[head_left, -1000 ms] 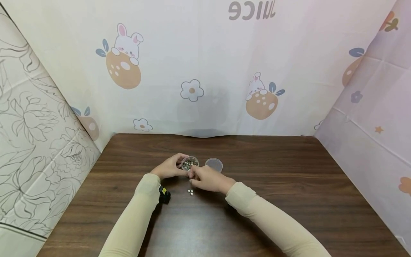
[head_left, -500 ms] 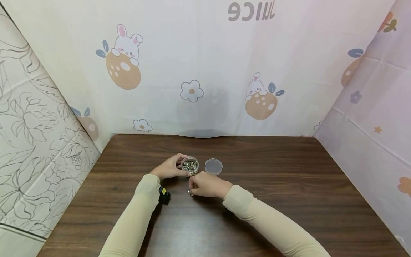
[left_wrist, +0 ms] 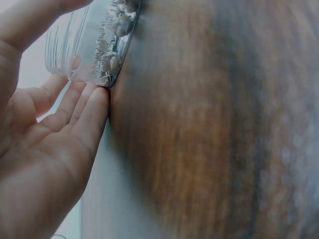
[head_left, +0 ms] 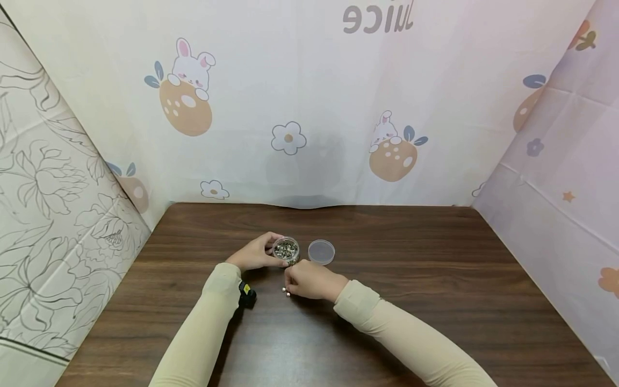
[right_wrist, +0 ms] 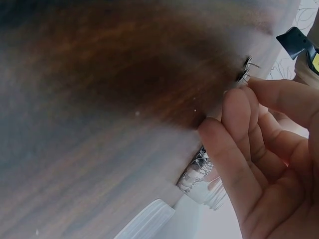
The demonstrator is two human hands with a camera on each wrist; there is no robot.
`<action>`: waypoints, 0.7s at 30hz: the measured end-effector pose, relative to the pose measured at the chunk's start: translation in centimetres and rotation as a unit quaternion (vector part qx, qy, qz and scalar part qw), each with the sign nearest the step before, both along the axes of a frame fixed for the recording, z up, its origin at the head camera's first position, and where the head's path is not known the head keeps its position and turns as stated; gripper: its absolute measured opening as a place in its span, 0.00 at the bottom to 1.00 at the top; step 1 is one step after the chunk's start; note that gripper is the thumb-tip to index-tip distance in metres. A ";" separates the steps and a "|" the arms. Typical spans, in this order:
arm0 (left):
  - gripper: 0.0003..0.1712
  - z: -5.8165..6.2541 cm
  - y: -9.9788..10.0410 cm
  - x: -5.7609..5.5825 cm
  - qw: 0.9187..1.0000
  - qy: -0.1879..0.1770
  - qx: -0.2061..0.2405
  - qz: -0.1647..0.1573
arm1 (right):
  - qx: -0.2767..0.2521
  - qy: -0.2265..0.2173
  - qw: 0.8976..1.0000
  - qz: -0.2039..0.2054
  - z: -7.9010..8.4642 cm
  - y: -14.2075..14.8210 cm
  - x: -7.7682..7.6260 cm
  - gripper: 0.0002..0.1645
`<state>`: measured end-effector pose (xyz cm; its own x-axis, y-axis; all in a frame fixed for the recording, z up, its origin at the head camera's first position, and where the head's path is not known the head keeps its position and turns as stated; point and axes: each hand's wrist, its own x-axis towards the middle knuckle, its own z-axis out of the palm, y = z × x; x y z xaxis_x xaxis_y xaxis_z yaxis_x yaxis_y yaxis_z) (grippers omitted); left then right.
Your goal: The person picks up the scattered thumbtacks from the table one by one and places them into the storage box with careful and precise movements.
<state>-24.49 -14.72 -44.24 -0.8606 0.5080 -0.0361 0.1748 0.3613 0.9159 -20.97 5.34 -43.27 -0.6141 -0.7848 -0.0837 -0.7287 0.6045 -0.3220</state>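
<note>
My left hand (head_left: 256, 253) grips a clear round jar (left_wrist: 62, 52) from its left side, fingers low on the wall and thumb across the front. Silver thumbtacks (head_left: 286, 249) fill part of it. Just in front of the jar, my right hand (head_left: 313, 279) has its thumb and forefinger pinched together at the tabletop; a small glint beside the forefinger suggests a thumbtack, mostly hidden by the fingers. Close to those fingertips, two loose thumbtacks (right_wrist: 244, 75) lie on their heads with points up in the right wrist view.
A clear round lid (head_left: 321, 252) lies flat on the brown wooden table (head_left: 411, 269), right of the jar and behind my right hand. A black wrist device (head_left: 247, 295) sits at my left cuff. Patterned cloth (head_left: 300, 97) hangs behind the table and along both sides.
My right hand has come from the jar's mouth down to the tabletop beside the loose thumbtacks, covering part of their group. Over the last half second it has barely moved. The left hand stays on the jar.
</note>
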 end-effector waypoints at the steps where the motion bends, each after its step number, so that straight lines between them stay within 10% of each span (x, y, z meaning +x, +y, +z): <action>1: 0.39 0.0 0.0 0.0 1.000 0.001 0.004 0.000 | 0.000 0.001 1.000 -0.001 0.0 0.0 0.0 0.06; 21: 0.39 -2.9 -0.2 -1.7 0.999 0.003 -0.023 0.033 | -0.028 0.002 1.000 0.004 -0.2 0.3 -0.3 0.08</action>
<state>-26.16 -14.89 -47.16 -0.8925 0.4478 -0.0537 0.1538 0.4141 0.8971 -21.27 5.66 -43.44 -0.6080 -0.7930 -0.0372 -0.7345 0.5797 -0.3529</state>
